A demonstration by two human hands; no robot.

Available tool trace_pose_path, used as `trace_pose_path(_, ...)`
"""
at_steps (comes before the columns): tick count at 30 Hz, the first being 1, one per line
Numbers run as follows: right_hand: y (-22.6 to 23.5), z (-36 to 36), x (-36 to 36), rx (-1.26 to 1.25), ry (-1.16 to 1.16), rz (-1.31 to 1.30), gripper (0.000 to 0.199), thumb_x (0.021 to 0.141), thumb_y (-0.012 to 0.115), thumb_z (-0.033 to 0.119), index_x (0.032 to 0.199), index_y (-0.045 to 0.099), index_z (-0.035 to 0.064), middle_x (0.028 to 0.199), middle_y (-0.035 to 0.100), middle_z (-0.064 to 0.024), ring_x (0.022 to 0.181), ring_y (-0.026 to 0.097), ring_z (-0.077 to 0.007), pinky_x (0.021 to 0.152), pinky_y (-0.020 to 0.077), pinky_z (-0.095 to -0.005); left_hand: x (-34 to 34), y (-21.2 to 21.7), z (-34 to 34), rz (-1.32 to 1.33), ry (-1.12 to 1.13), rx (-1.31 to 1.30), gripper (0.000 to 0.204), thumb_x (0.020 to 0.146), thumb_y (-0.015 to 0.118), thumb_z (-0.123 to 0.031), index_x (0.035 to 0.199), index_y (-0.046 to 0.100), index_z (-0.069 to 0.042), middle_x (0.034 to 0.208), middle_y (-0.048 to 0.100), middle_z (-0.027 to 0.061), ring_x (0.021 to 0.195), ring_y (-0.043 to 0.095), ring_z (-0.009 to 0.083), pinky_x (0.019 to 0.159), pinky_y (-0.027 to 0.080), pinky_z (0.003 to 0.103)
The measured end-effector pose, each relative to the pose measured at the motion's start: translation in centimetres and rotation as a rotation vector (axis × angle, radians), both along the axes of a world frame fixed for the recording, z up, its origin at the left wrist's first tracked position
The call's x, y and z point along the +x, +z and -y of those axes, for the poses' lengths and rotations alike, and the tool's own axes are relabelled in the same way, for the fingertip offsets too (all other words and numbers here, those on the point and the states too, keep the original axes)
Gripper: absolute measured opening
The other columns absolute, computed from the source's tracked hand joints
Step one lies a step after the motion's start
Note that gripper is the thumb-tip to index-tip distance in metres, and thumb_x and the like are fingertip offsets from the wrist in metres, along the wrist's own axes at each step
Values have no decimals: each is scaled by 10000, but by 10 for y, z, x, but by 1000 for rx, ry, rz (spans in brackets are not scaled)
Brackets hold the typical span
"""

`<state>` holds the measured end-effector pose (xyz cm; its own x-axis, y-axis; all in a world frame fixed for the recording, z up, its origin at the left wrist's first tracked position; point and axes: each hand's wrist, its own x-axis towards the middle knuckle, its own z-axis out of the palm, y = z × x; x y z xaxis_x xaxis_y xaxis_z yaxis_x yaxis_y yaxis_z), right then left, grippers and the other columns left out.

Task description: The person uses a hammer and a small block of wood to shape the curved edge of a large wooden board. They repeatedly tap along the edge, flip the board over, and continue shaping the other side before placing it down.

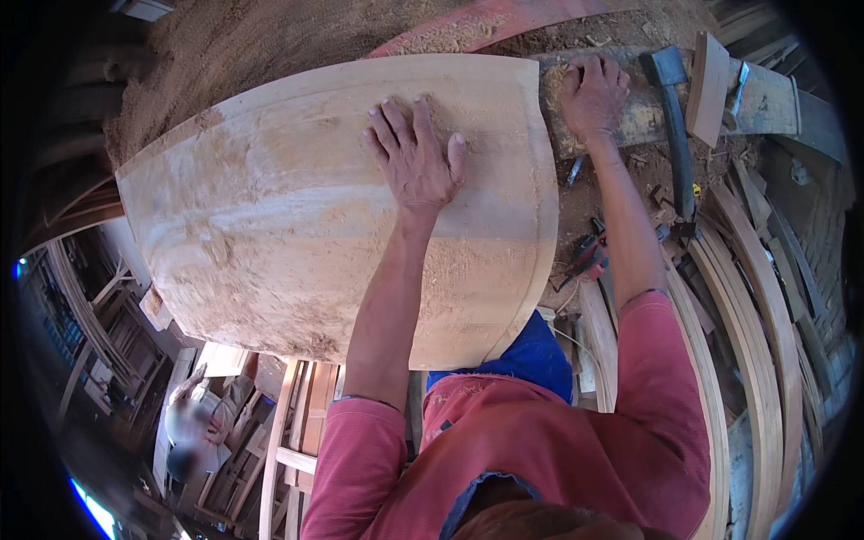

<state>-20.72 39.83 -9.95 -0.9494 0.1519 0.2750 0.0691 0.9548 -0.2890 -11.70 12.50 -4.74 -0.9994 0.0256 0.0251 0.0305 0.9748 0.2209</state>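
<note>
The left hand (416,160) lies flat, fingers spread, grasping nothing, on the big curved wooden panel (297,216) (dusted with sawdust) that fills the middle. The right hand (594,94) rests loosely curled on a rough log (630,112) just beyond the panel's edge. An axe (675,117) lies across the log beside it, and bent wooden strips (765,360) pile up at right.

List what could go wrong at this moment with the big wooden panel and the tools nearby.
The left hand lies flat on the curved wooden panel, not gripping it; dusted with sawdust, the panel might slip. The right hand rests on the log close to the hatchet, so a careless reach could meet its blade.
</note>
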Motion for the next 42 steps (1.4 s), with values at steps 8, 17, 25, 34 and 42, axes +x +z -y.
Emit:
trace_pose_path(8, 2, 1, -7, 21, -19, -51, 175, 858, 625, 260, 1004, 674, 176, 1139, 617, -115, 1090, 551, -394, 909, 448, -532, -4, -4, -3, -10, -14, -58, 745, 968, 450, -480, 1535, 303, -18, 1552, 225, 375, 1463, 146, 565, 1174, 62, 675)
trace_pose_path(17, 8, 2, -3, -43, -13, -20, 179, 861, 627, 257, 1015, 660, 171, 1142, 591, -112, 1105, 529, -387, 931, 426, -540, -3, -5, -4, 21, 2, -58, 741, 961, 469, -463, 1518, 335, 7, 1568, 200, 367, 1468, 114, 566, 1172, 61, 683)
trace_pose_path(25, 6, -2, -3, -51, 8, -41, 188, 872, 651, 269, 1040, 648, 186, 1143, 573, -117, 1076, 518, -387, 918, 421, -539, -3, -4, -6, -27, 1, -76, 727, 959, 467, -464, 1500, 366, 11, 1553, 239, 367, 1465, 155, 553, 1170, 103, 679)
trace_pose_path(34, 62, 26, 44, -317, 413, -109, 407, 865, 657, 184, 1272, 646, 201, 1380, 531, -102, 1199, 486, -384, 1016, 395, -520, -1, -6, -4, -28, 22, -115, 739, 955, 463, -474, 1522, 326, -21, 1558, 243, 354, 1475, 147, 547, 1184, 89, 657)
trace_pose_path(42, 73, -1, 174, -438, 509, 253, 284, 890, 663, 163, 1158, 665, 71, 1310, 595, -135, 1134, 559, -368, 993, 437, -474, 1, -5, -7, -29, 22, -94, 732, 950, 456, -457, 1528, 318, -31, 1563, 233, 345, 1475, 147, 540, 1192, 75, 644)
